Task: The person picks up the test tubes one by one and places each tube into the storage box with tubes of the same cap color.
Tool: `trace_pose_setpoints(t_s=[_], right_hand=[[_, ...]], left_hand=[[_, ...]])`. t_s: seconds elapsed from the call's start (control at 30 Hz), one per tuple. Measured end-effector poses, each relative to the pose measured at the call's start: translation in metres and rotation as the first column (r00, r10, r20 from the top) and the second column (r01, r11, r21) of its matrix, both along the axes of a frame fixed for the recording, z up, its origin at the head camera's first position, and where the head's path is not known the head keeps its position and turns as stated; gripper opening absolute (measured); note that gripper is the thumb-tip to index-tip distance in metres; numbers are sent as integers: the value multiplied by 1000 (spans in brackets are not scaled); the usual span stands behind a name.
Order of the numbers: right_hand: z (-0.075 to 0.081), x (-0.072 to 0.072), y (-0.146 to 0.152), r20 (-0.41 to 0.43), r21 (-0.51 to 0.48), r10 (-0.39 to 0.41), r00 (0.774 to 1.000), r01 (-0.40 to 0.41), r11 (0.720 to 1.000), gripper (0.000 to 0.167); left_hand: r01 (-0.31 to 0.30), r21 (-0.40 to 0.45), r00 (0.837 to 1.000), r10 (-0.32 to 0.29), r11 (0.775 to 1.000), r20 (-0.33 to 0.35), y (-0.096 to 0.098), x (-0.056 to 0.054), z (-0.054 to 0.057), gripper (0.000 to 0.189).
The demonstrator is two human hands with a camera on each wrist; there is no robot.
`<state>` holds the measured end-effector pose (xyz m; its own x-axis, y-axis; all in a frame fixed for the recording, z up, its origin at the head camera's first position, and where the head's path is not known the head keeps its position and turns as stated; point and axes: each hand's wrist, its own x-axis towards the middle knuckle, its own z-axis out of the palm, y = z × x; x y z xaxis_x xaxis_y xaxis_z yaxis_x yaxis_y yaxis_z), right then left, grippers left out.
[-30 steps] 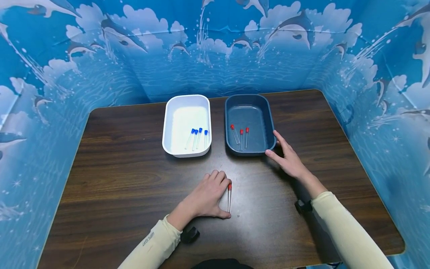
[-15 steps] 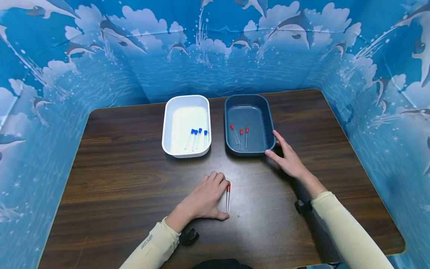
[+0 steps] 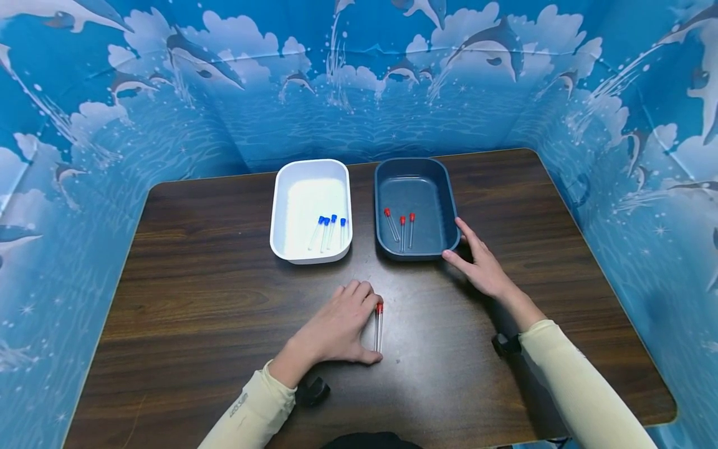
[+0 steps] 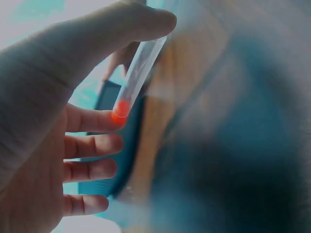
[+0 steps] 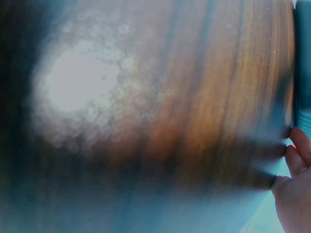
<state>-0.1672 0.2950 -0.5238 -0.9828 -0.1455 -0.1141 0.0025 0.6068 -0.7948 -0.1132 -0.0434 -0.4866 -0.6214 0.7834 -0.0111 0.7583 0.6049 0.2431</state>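
Observation:
My left hand pinches a clear tube with a red cap lengthwise, low over the front middle of the table. In the left wrist view, the thumb presses one end of the capped tube and the index fingertip meets its red cap; the other fingers are spread. My right hand touches the near right corner of a dark blue tray, thumb at the front and fingers along the side. Three red-capped tubes lie in that tray. At the right wrist view's edge, only part of the right hand shows.
A white tray stands left of the dark one, with several blue-capped tubes in it. Both are near the back of the brown wood table. A blue dolphin-print curtain hangs behind and at the sides.
My left hand has shifted slightly left with the red-capped tube still pinched. The right hand and both trays have stayed where they were.

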Motion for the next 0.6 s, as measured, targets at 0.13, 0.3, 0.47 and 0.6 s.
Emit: trace_pose_setpoints(t_s=[0.13,0.3,0.47,0.6], right_hand=[[0,0,0,-7,6,0,1000,0,1000,78],[1,0,-1,-5,16,0,1000,0,1000,79],[2,0,-1,4,11,-2,1000,2,1000,78],[2,1,-1,8,9,1,1000,-1,1000,78]], left_hand=[[-6,16,1000,6,1000,-25,-2,-6,11,91],[-20,14,999,20,1000,-47,-4,-16,25,93],[-26,12,997,27,1000,-69,-2,-25,38,93],[-32,13,996,33,999,-84,0,-33,46,93]])
